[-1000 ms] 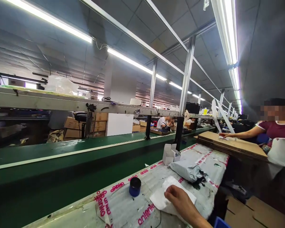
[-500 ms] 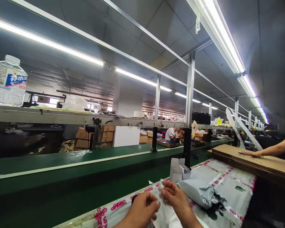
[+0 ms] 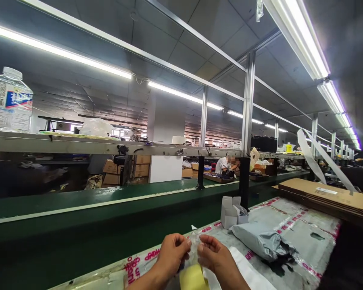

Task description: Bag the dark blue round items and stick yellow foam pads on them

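Observation:
My left hand (image 3: 173, 254) is closed in a pinch on the edge of a thin clear plastic bag (image 3: 195, 244). On its other side my right hand (image 3: 215, 257) also pinches the plastic, with thumb and forefinger bent. A pale yellow object (image 3: 194, 278) shows just below the bag between my wrists; I cannot tell its kind. Something small and dark beside my left fingers is mostly hidden. Under my right forearm lies a white sheet or bag (image 3: 250, 270).
A grey plastic mailer (image 3: 257, 239) and an open small white box (image 3: 230, 213) lie on the taped worktop (image 3: 305, 237). Flattened cardboard (image 3: 326, 191) is stacked at far right. A green conveyor belt (image 3: 115, 241) runs beyond. A bottle (image 3: 10, 100) stands on the shelf.
My hands have come closer together at the clear plastic. The yellow object has come into view below them. Another person's hand has left the cardboard stack. The view has shifted slightly.

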### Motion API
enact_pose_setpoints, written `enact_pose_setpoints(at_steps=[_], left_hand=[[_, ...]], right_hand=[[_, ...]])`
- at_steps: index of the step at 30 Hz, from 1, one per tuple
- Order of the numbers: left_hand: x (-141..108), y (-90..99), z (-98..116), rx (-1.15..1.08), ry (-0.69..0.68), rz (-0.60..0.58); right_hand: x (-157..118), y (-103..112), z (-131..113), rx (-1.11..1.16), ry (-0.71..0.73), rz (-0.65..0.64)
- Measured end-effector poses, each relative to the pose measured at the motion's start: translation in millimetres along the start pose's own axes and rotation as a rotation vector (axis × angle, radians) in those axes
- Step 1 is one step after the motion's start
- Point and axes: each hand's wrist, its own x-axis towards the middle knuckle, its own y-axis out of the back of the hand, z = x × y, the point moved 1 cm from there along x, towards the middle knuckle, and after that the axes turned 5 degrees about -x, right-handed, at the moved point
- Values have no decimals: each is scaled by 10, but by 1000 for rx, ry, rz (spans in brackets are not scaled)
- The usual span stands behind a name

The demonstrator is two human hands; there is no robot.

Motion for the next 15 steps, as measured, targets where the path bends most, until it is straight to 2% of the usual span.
enact_pose_setpoints(at_steps=[3, 8, 15], left_hand=[[11, 91, 1, 104, -36, 71], [3, 246, 122, 322, -147, 158], [17, 406, 310, 562, -261, 210]], right_hand=[[45, 54, -12, -67, 22, 56], [122, 109, -47, -264, 159, 110], [199, -95, -73, -514, 218, 63]])
